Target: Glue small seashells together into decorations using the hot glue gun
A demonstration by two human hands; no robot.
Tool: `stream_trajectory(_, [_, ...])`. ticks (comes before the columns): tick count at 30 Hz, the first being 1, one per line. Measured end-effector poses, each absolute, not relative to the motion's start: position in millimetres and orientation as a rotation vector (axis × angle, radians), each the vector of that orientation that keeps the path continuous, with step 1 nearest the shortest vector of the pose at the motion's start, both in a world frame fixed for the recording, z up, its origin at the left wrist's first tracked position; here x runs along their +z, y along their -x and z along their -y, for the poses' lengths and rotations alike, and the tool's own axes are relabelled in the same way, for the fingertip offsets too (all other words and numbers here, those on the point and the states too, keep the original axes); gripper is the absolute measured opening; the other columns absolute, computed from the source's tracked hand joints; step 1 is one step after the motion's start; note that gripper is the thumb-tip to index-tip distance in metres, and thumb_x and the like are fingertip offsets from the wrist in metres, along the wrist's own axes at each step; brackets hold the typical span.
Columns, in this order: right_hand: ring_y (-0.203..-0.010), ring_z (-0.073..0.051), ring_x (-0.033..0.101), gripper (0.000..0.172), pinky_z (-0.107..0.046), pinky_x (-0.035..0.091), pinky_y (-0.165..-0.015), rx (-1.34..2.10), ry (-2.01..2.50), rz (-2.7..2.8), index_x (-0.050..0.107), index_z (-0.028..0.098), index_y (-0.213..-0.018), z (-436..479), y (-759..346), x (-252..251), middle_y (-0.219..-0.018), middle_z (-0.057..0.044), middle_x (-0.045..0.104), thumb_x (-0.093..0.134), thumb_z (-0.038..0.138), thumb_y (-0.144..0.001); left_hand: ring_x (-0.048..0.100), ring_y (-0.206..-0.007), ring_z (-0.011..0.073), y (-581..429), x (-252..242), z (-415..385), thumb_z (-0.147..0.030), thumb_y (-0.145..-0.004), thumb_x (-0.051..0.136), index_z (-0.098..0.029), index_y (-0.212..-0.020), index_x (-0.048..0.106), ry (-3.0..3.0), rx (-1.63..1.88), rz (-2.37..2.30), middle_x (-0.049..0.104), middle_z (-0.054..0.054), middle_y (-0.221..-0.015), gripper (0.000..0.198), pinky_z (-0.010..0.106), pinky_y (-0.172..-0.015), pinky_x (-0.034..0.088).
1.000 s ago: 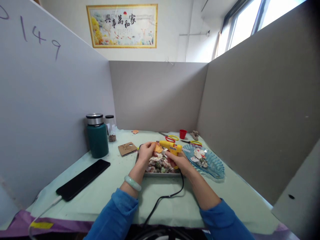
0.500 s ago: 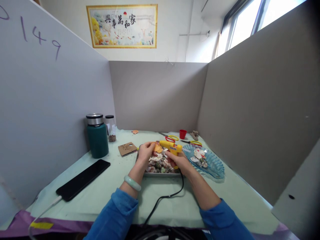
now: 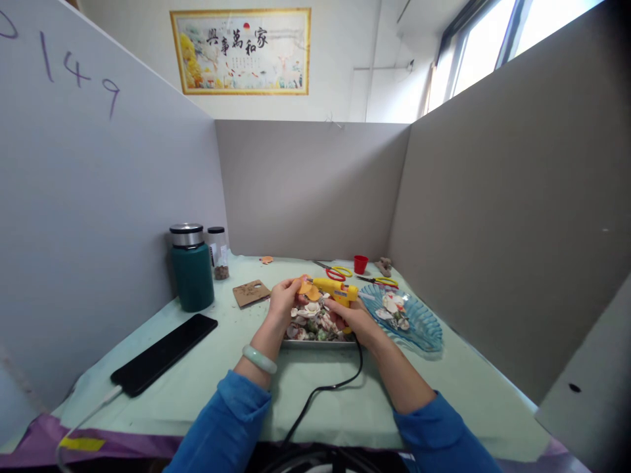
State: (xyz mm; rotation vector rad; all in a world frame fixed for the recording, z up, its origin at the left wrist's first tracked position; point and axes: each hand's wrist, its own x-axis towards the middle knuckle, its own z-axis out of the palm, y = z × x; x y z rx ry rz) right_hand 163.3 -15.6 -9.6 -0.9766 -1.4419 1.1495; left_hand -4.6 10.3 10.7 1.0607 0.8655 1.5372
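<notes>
My left hand [image 3: 284,302] is closed on an orange petal-shaped piece [image 3: 310,291], held over a tray [image 3: 318,344] heaped with shells [image 3: 315,320]. Wrapped round the handle of a yellow glue gun [image 3: 338,288] is my right hand [image 3: 352,317]. The gun's nozzle points left and meets the upper part of the orange piece; whether they touch is too small to tell. A black cord [image 3: 325,388] runs from the gun toward the front edge.
A green flask [image 3: 192,276], a jar [image 3: 218,255], a phone [image 3: 165,353] and a brown card [image 3: 251,293] lie leftward. Scissors [image 3: 335,270], a red cup [image 3: 361,265] and a blue dish [image 3: 428,326] with shells are behind and right. Grey panels enclose the table.
My left hand has shifted slightly left and up with the orange piece, which shows more beside the nozzle. The right hand and glue gun have hardly moved.
</notes>
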Motion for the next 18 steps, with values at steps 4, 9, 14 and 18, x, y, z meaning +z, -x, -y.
stream_trajectory(4, [-0.036,-0.006,0.038,0.035,-0.02,0.027,-0.037,1.145,0.985,1.407,0.057,0.016,-0.07,15.0,-163.0,-10.1,-0.049,0.004,0.052,0.069,0.049,-0.07,0.047,-0.037,0.0068,4.8,11.0,-10.4,-0.03,-0.065,0.071,-0.009,-0.08,0.062,-1.058,1.519,-0.85,0.061,0.0,-0.059,0.027,0.022,-0.042,0.043])
stream_trajectory(9, [-0.037,-0.006,0.039,0.035,-0.02,0.028,-0.037,1.147,0.98,1.37,0.057,0.017,-0.066,13.4,-163.6,-11.2,-0.05,0.003,0.053,0.07,0.05,-0.07,0.047,-0.037,0.0063,3.7,11.1,-9.7,-0.031,-0.066,0.072,-0.01,-0.079,0.063,-1.09,1.5,-0.859,0.062,0.001,-0.062,0.027,0.022,-0.041,0.043])
stream_trajectory(14, [-0.037,-0.006,0.039,0.037,-0.02,0.027,-0.037,1.146,0.976,1.374,0.056,0.017,-0.066,12.7,-163.7,-12.4,-0.05,0.003,0.052,0.069,0.05,-0.07,0.047,-0.038,0.0061,4.9,8.8,-12.0,-0.03,-0.066,0.073,-0.009,-0.081,0.064,-1.069,1.505,-0.867,0.063,0.001,-0.062,0.028,0.022,-0.043,0.045])
stream_trajectory(18, [-0.036,-0.007,0.038,0.035,-0.02,0.027,-0.036,1.17,0.965,1.411,0.058,0.017,-0.071,13.6,-163.5,-12.8,-0.049,0.004,0.053,0.07,0.05,-0.07,0.047,-0.038,0.0061,6.9,6.1,-15.2,-0.034,-0.066,0.073,-0.009,-0.085,0.064,-1.051,1.522,-0.861,0.06,-0.001,-0.059,0.033,0.023,-0.046,0.047])
